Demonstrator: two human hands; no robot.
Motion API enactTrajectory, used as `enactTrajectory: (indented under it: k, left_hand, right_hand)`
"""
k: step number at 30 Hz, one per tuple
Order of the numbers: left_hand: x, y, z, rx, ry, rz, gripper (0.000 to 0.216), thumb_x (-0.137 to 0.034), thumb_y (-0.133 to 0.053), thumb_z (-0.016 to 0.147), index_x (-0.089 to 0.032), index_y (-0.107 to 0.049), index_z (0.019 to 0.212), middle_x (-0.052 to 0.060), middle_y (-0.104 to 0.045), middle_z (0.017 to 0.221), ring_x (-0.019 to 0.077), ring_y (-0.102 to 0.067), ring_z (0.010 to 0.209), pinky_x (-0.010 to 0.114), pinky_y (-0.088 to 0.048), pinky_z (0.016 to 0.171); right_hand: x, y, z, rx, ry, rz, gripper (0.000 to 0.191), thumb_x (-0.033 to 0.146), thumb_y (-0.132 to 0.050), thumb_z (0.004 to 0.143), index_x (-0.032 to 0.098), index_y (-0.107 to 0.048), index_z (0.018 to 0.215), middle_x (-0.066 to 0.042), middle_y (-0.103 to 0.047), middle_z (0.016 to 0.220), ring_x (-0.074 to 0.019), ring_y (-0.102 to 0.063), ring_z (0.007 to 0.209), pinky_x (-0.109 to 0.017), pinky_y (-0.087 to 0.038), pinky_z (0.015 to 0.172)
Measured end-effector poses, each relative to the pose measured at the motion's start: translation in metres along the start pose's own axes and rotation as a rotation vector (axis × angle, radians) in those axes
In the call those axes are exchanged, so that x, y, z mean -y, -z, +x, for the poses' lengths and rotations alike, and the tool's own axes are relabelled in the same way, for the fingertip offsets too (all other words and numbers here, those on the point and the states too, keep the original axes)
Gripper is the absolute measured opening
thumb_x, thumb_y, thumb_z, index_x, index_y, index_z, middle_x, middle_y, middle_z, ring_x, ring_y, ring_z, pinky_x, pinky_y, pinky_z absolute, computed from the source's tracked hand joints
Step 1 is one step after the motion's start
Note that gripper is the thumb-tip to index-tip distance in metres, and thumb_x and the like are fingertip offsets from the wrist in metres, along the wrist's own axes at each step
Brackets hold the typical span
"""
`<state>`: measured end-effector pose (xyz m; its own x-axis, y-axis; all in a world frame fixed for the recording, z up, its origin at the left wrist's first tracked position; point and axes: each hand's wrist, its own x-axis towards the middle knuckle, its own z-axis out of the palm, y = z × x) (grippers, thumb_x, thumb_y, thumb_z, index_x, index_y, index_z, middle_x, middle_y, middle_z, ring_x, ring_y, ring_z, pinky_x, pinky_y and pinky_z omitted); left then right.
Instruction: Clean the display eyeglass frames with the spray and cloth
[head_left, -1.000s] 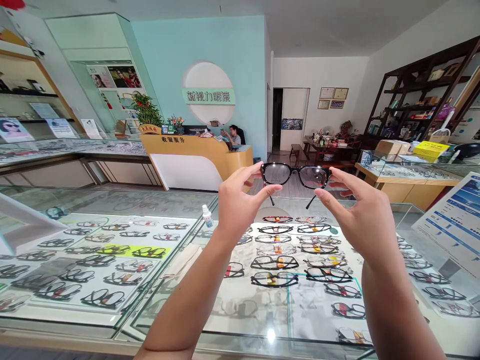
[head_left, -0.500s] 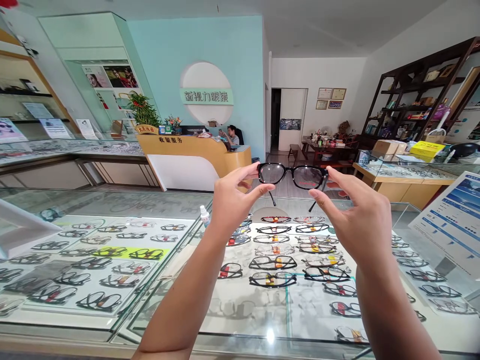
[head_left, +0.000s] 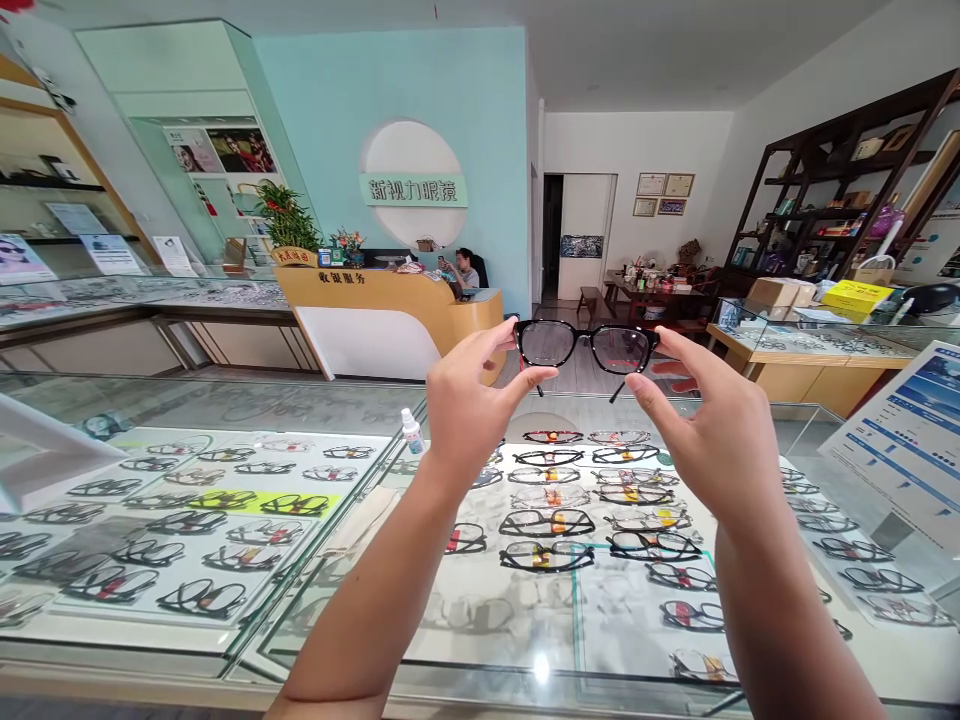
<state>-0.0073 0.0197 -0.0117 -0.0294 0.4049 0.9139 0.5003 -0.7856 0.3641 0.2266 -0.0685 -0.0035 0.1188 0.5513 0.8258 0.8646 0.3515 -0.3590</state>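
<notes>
I hold a pair of black-framed glasses [head_left: 586, 346] up at arm's length over a glass display counter [head_left: 480, 680]. My left hand [head_left: 469, 410] pinches the left end of the frame between thumb and fingers. My right hand [head_left: 720, 435] pinches the right end the same way. The lenses face me and both temple arms hang down behind the frame. Under the glass below lie several rows of spectacle frames [head_left: 547, 523] on white trays.
A small spray bottle [head_left: 412, 431] stands on the counter left of my left hand. A printed leaflet stand [head_left: 904, 445] sits at the right. Beyond are a wooden reception desk [head_left: 390, 315] with a seated person [head_left: 465, 270], a dark shelf unit [head_left: 840, 200] and more glass cases.
The glasses and both hands have stayed almost in place, rising slightly; the frame now sits a little higher and more level.
</notes>
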Motion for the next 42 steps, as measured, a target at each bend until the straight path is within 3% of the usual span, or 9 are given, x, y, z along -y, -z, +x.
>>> enactTrajectory:
  k: [7, 14, 19, 23, 29, 33, 42]
  left_hand:
    - [-0.018, 0.0, -0.007, -0.097, -0.113, 0.16, 0.061, -0.066, -0.084, 0.083, -0.019, -0.075, 0.121, 0.009, -0.082, 0.106, 0.0245, -0.078, 0.096, 0.038, -0.061, 0.085]
    - [-0.02, 0.001, -0.009, -0.099, -0.092, 0.209, 0.063, -0.069, -0.082, 0.082, -0.019, -0.075, 0.119, 0.009, -0.081, 0.104, 0.0244, -0.077, 0.094, 0.036, -0.06, 0.082]
    - [-0.022, 0.001, -0.009, -0.098, -0.088, 0.201, 0.061, -0.068, -0.082, 0.084, -0.018, -0.075, 0.119, 0.009, -0.08, 0.102, 0.0238, -0.076, 0.092, 0.037, -0.06, 0.083]
    - [-0.014, 0.001, -0.005, -0.086, -0.089, 0.139, 0.063, -0.067, -0.083, 0.084, -0.02, -0.074, 0.126, 0.01, -0.08, 0.111, 0.0251, -0.076, 0.101, 0.039, -0.062, 0.086]
    - [0.022, -0.001, 0.01, 0.025, 0.02, -0.142, 0.067, -0.063, -0.088, 0.08, -0.024, -0.072, 0.133, 0.012, -0.079, 0.125, 0.0269, -0.077, 0.115, 0.037, -0.068, 0.085]
    - [0.035, -0.003, 0.014, 0.112, 0.138, -0.278, 0.071, -0.06, -0.093, 0.074, -0.023, -0.074, 0.132, 0.016, -0.08, 0.127, 0.0295, -0.079, 0.115, 0.039, -0.07, 0.087]
    - [0.033, -0.003, 0.014, 0.222, 0.299, -0.442, 0.069, -0.058, -0.098, 0.068, -0.019, -0.08, 0.122, 0.017, -0.082, 0.12, 0.0312, -0.081, 0.107, 0.041, -0.072, 0.085]
  right_hand:
    - [-0.012, -0.004, 0.007, 0.157, -0.112, 0.142, 0.056, 0.052, -0.062, 0.102, 0.026, -0.064, 0.152, -0.014, -0.076, 0.139, -0.0343, -0.078, 0.111, -0.05, -0.065, 0.084]
    - [-0.008, -0.004, 0.008, 0.191, -0.146, 0.15, 0.058, 0.052, -0.061, 0.102, 0.025, -0.064, 0.152, -0.015, -0.077, 0.138, -0.0353, -0.077, 0.112, -0.045, -0.064, 0.074]
    - [-0.008, -0.004, 0.008, 0.184, -0.14, 0.155, 0.057, 0.054, -0.061, 0.102, 0.025, -0.065, 0.15, -0.015, -0.076, 0.138, -0.0357, -0.076, 0.115, -0.049, -0.065, 0.081]
    - [-0.008, -0.008, 0.006, 0.133, -0.085, 0.147, 0.055, 0.053, -0.062, 0.103, 0.025, -0.063, 0.15, -0.014, -0.075, 0.138, -0.0336, -0.077, 0.114, -0.052, -0.064, 0.091]
    - [0.004, -0.025, 0.002, -0.118, 0.077, 0.09, 0.05, 0.052, -0.065, 0.102, 0.027, -0.061, 0.146, -0.013, -0.075, 0.134, -0.0325, -0.072, 0.122, -0.052, -0.061, 0.102]
    - [0.011, -0.027, 0.0, -0.154, 0.114, 0.071, 0.046, 0.051, -0.063, 0.104, 0.029, -0.062, 0.143, -0.013, -0.074, 0.13, -0.0324, -0.072, 0.119, -0.052, -0.059, 0.105]
    - [0.012, -0.023, 0.001, -0.182, 0.112, 0.082, 0.042, 0.052, -0.068, 0.101, 0.026, -0.067, 0.133, -0.012, -0.074, 0.115, -0.0307, -0.069, 0.105, -0.048, -0.058, 0.096]
